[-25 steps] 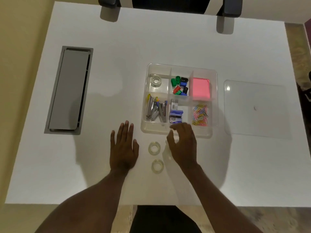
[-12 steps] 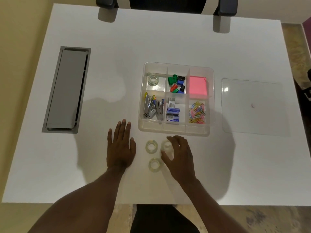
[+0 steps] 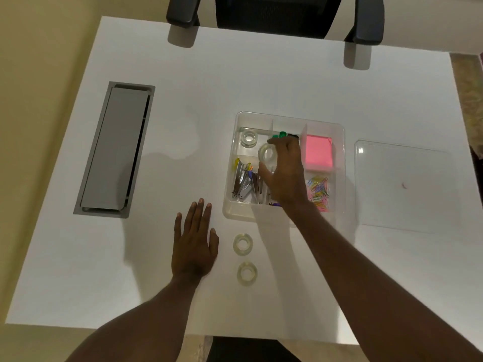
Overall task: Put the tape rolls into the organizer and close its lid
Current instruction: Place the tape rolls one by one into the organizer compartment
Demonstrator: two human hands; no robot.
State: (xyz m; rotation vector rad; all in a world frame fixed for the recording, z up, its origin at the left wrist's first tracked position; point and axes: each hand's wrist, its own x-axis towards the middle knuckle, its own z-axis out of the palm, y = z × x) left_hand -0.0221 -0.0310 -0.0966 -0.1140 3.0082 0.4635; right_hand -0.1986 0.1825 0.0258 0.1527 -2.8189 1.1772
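Note:
A clear divided organizer (image 3: 231,210) sits mid-table with no lid on it. My right hand (image 3: 283,173) hovers over it, holding a clear tape roll (image 3: 266,153) between thumb and fingers, just right of the far-left compartment. One tape roll (image 3: 248,138) lies in that compartment. Two more tape rolls lie on the table in front of the organizer, one (image 3: 242,244) nearer it and one (image 3: 247,273) closer to me. My left hand (image 3: 194,244) rests flat on the table, fingers spread, left of those two rolls. The clear lid (image 3: 402,186) lies flat to the organizer's right.
The other compartments hold staplers (image 3: 243,181), pink sticky notes (image 3: 318,154), coloured paper clips (image 3: 318,192) and small coloured items (image 3: 281,135). A grey cable hatch (image 3: 115,150) is set into the table at left. A black chair (image 3: 274,14) stands at the far edge.
My right hand picked one tape roll off the table and carried it up over the organizer's far-left area. The left hand stayed flat in place.

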